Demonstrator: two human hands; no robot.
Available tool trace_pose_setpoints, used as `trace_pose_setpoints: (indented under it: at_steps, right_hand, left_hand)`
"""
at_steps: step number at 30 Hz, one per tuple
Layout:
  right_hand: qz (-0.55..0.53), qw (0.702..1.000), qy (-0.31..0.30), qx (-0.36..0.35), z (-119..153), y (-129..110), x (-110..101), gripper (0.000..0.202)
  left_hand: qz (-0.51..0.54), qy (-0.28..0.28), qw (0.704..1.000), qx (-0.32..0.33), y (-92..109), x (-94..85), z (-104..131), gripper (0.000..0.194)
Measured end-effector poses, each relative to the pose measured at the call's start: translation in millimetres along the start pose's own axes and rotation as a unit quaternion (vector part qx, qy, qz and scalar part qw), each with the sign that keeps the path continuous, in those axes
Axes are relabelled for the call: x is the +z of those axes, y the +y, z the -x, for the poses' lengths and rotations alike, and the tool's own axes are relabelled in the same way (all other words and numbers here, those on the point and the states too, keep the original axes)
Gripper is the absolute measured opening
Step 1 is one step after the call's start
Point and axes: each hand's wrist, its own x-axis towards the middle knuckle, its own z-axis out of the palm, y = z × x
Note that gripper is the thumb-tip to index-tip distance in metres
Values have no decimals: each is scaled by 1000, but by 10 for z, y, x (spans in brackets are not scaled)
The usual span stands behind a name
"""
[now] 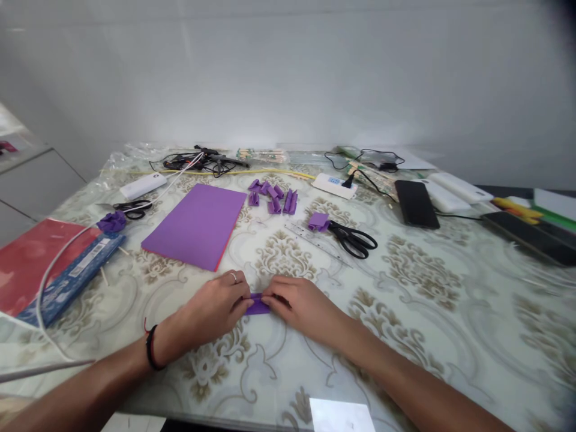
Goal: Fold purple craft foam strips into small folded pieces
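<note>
A small piece of purple paper point(258, 305) lies on the patterned tablecloth between my hands. My left hand point(220, 302) pinches its left side, a ring on one finger. From the other side, my right hand point(290, 298) grips the right end with closed fingertips. The fingers cover both ends of the strip, so its full shape is hidden. Beyond my hands lie several folded purple paper pieces point(274, 195). A stack of purple sheets point(198, 225) with red beneath sits to the left. Black-handled scissors point(353, 239) rest at the right, their blades by small purple squares point(318, 221).
A clear ruler point(317, 245) lies beside the scissors. Further back are a white power strip point(335, 185), tangled black cables point(202, 161) and a black phone point(416, 204). Left are a second pair of scissors point(134, 208), crumpled purple paper point(111, 222) and a blue box point(76, 279).
</note>
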Motion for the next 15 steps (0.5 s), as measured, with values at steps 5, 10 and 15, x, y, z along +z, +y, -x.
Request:
trace_pose_setpoints:
  at_steps: [5,10,15]
  right_hand:
    - [14,1000,-3,16,-9,-38,29,14]
    - [-65,997,44,17,10,-88,-40,19]
    - [-109,989,95,38,9,-103,-59,20]
  left_hand:
    - [-29,18,999,-16,-24,52,13,7]
    - [64,27,997,-41,18,-21,-5,5]
    - [202,24,968,-148,90,-117,-30,17]
